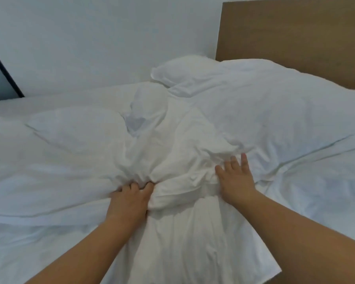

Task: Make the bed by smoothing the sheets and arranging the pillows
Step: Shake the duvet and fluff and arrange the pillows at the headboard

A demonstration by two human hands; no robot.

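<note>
From the head view, our left hand (131, 198) bunches a fold of the white sheet (172, 160) in a curled grip at the bed's near middle; our right hand (237, 177) presses flat, fingers apart. The pillows (244, 87) lie far right by the headboard (295, 31). Pulling from that fistful risks fresh wrinkles.

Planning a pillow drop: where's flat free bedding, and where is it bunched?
Flattest patch: far left sheet between the wall and the rumpled duvet. Crowded: middle, where the left hand grips gathered folds and the right hand presses flat; pillows fill the headboard side.
</note>
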